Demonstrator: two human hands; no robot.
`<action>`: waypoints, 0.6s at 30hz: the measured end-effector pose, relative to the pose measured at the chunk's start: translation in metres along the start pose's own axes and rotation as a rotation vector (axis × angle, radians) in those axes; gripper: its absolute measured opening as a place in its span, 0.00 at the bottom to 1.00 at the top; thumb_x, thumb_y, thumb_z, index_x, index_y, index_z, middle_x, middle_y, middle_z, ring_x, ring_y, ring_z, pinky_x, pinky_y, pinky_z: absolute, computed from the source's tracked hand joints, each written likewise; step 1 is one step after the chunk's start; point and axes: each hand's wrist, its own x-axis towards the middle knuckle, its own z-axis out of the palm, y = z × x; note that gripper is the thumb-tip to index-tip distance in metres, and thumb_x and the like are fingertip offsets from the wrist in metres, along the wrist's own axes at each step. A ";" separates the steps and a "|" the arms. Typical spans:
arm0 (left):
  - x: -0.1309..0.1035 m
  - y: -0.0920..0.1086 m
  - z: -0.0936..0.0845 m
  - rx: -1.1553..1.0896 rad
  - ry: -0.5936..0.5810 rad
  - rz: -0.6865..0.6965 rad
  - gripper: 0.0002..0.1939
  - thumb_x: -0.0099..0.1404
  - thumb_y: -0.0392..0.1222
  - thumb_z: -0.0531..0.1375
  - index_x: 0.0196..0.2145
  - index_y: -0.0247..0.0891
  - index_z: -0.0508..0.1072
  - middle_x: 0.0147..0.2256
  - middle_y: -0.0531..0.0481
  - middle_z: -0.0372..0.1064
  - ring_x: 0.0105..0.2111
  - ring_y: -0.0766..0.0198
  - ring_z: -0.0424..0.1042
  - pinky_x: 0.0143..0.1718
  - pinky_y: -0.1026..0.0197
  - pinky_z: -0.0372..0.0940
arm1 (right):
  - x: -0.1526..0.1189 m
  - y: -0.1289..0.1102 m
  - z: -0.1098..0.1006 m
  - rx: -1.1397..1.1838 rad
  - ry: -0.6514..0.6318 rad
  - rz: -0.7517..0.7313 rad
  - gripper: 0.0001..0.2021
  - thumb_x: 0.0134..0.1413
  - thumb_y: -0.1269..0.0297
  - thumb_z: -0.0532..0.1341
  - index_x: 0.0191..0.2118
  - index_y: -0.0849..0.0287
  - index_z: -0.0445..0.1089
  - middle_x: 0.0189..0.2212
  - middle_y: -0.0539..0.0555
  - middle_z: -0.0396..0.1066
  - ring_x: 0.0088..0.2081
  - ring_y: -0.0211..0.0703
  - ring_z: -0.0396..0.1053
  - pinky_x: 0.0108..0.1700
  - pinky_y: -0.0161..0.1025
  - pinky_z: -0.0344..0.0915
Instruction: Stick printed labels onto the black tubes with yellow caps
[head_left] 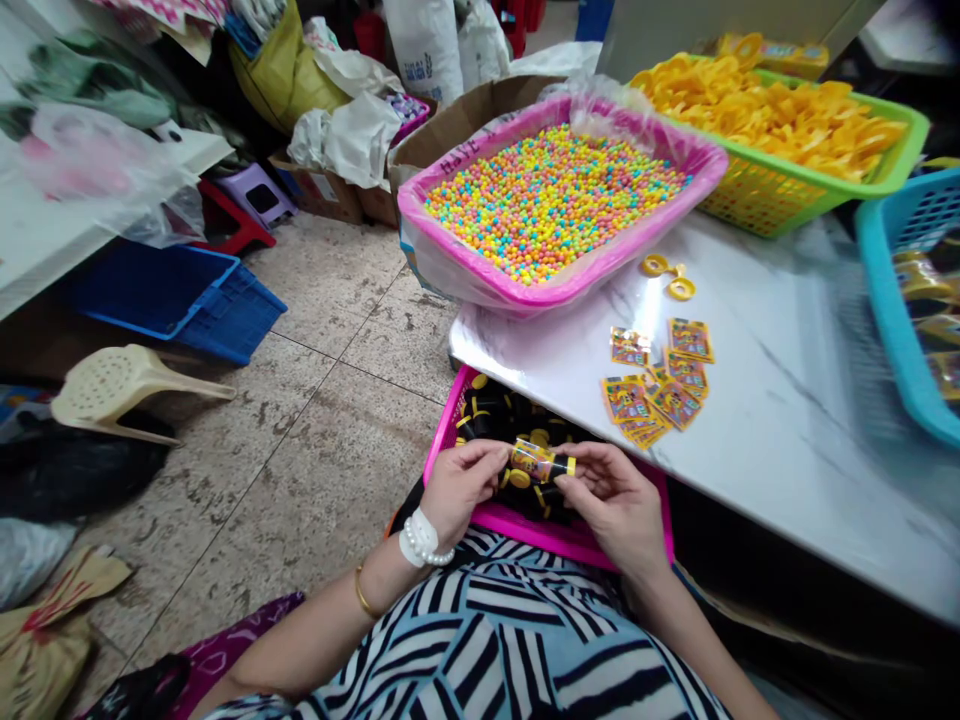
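Observation:
Between my two hands is a small black-and-yellow tube (534,461) with a printed label around its middle, lying roughly sideways. My left hand (471,480) pinches its left end. At the other end, by the yellow rim, my right hand (611,495) grips it between thumb and fingers. Right below sits a pink basket (454,415) on my lap, filled with similar black pieces with yellow ends (517,478). Several printed orange labels (628,400) are spread on the white marbled table (750,400) beyond my right hand.
On the table stand a pink tray (517,293) of colourful candy balls, a green basket (892,165) of yellow plastic parts and a blue basket (874,290). Loose yellow rings (681,289) lie nearby. A cream stool (135,375) and blue crate (232,310) are left.

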 end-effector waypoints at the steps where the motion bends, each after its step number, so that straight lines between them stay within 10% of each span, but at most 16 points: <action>1: -0.002 0.001 -0.001 0.030 0.001 0.049 0.24 0.56 0.50 0.69 0.46 0.32 0.76 0.31 0.50 0.69 0.20 0.78 0.57 0.18 0.74 0.50 | -0.001 -0.001 -0.001 0.014 -0.003 -0.008 0.13 0.51 0.65 0.70 0.43 0.54 0.71 0.42 0.52 0.76 0.30 0.31 0.70 0.31 0.27 0.70; 4: -0.005 0.009 -0.004 0.097 -0.181 0.075 0.34 0.56 0.51 0.69 0.57 0.38 0.68 0.43 0.45 0.69 0.26 0.72 0.66 0.22 0.69 0.62 | -0.005 -0.006 -0.003 0.009 -0.085 -0.058 0.13 0.52 0.67 0.69 0.44 0.50 0.72 0.45 0.52 0.74 0.36 0.34 0.74 0.36 0.29 0.72; 7: -0.005 0.020 -0.006 0.157 -0.417 -0.023 0.32 0.56 0.51 0.69 0.54 0.35 0.70 0.36 0.47 0.70 0.29 0.66 0.70 0.25 0.66 0.67 | -0.007 -0.015 -0.003 -0.116 -0.158 -0.193 0.14 0.52 0.68 0.68 0.46 0.49 0.73 0.50 0.54 0.68 0.42 0.38 0.73 0.40 0.33 0.73; 18: 0.004 0.024 0.008 0.171 -0.525 -0.066 0.26 0.56 0.50 0.70 0.46 0.32 0.72 0.29 0.49 0.73 0.24 0.67 0.71 0.27 0.64 0.68 | -0.007 -0.022 -0.003 -0.435 -0.130 -0.432 0.16 0.53 0.69 0.68 0.48 0.51 0.72 0.42 0.53 0.70 0.40 0.40 0.72 0.40 0.37 0.73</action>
